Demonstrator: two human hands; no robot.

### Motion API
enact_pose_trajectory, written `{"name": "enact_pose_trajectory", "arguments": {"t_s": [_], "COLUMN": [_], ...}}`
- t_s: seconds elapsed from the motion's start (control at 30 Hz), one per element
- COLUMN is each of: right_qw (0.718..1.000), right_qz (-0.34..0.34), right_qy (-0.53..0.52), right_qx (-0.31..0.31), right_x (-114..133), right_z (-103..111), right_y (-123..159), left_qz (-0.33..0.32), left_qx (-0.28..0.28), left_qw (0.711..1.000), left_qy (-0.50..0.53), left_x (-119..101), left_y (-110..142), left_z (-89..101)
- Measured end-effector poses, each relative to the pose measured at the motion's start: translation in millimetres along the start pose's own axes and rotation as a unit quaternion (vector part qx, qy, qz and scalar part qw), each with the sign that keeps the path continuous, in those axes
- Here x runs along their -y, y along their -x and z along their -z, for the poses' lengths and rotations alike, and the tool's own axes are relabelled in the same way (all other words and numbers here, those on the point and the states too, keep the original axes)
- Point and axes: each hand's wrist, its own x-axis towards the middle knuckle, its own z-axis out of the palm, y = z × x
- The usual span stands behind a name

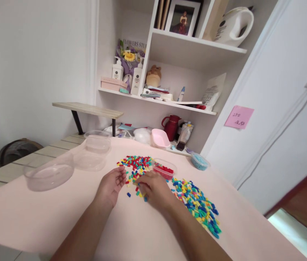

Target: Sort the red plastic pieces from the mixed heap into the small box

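My left hand (111, 184) is half curled beside the left edge of a scattered pile of small coloured plastic pieces (137, 162). Its palm faces right, and nothing shows in it. Among the nearer pieces, my right hand (153, 186) points its fingers down, thumb and forefinger close together; whatever lies between the tips is too small to make out. Just beyond that hand stands a clear plastic tub (165, 169) with red pieces inside. A larger heap of mostly blue, green, yellow and white pieces (197, 203) spreads to the right of my right forearm.
Clear round containers (49, 177) stand on the left of the pale pink tabletop (61, 217). A lidded tub of blue material (199, 161) sits at the right edge. Toward the back are a pink basin (160, 138), a red jug (171, 127) and a small raised wooden shelf (88, 108).
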Motion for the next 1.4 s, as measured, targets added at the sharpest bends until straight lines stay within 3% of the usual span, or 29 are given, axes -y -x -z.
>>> {"name": "enact_pose_trajectory", "arguments": {"t_s": [0.47,0.57,0.73,0.9,1.03,1.13,1.23,1.4], "right_qw": [1.000,0.996,0.955,0.918,0.938,0.975,0.993,0.997], "right_qz": [-0.005,-0.021,-0.126,-0.227,-0.184,-0.107,-0.069,-0.068], "right_qy": [-0.005,-0.051,-0.047,0.017,-0.028,-0.061,-0.055,-0.033], "right_qx": [0.002,-0.065,-0.264,-0.323,-0.294,-0.186,-0.078,-0.010], "right_x": [-3,-7,-39,-68,-60,-43,-29,-17], "right_z": [-4,7,36,48,44,36,26,12], "right_y": [-3,-5,0,7,4,2,1,0], "left_qz": [0.003,0.002,0.003,0.004,0.004,0.001,-0.004,-0.021], "left_qx": [0.003,0.002,0.000,0.003,0.007,0.010,0.012,0.027], "left_qw": [1.000,1.000,1.000,1.000,1.000,0.999,0.999,0.997], "left_qy": [-0.003,-0.006,-0.008,-0.013,-0.022,-0.032,-0.045,-0.076], "left_x": [0,0,0,-1,-2,-1,0,1], "left_y": [-1,-2,-2,-1,-1,-2,-4,-1], "left_z": [1.7,2.0,1.8,1.8,1.8,2.2,2.7,1.7]}}
